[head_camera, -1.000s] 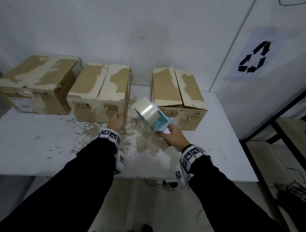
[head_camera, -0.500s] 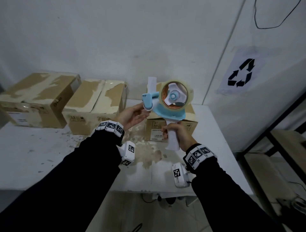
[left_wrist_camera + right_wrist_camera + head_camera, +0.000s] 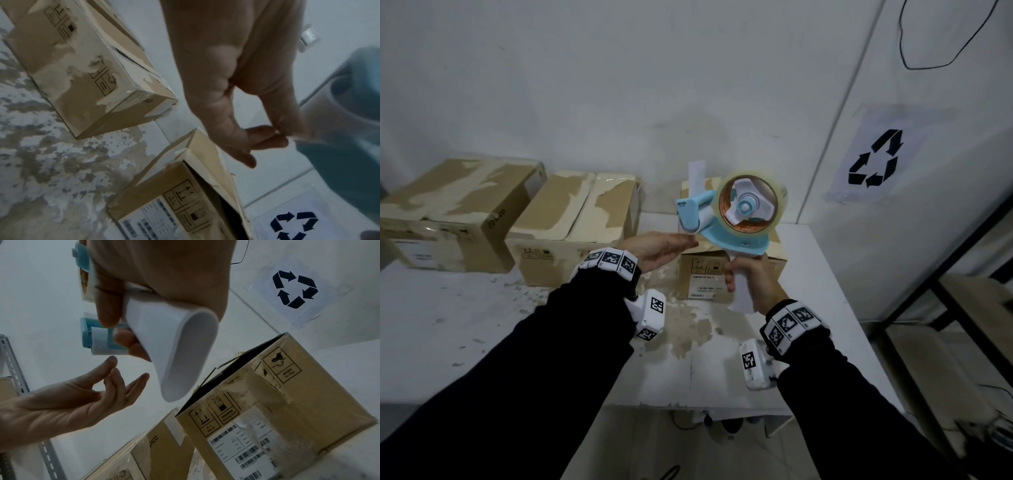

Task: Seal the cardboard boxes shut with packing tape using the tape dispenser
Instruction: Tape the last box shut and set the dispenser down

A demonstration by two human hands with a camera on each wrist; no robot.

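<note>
My right hand point(image 3: 736, 281) grips the white handle of the blue tape dispenser point(image 3: 736, 236), held upright in the air with its clear tape roll point(image 3: 748, 205) facing me. My left hand point(image 3: 690, 241) reaches palm-up under the dispenser's front roller; in the left wrist view thumb and forefinger point(image 3: 277, 134) pinch the loose tape end. Three worn cardboard boxes stand along the wall: left point(image 3: 458, 205), middle point(image 3: 575, 219), and right point(image 3: 705, 274), which sits directly behind the dispenser. The right box point(image 3: 277, 402) has its top flaps slightly ajar.
The white table point(image 3: 482, 325) has a peeled, stained patch in front of the boxes. A recycling sign point(image 3: 875, 159) hangs on the right wall. A dark metal shelf frame point(image 3: 962, 291) stands right of the table.
The dispenser rose from low over the table to upright at chest height. My left hand left the middle box and came to the dispenser's front; little has moved in the last half second.
</note>
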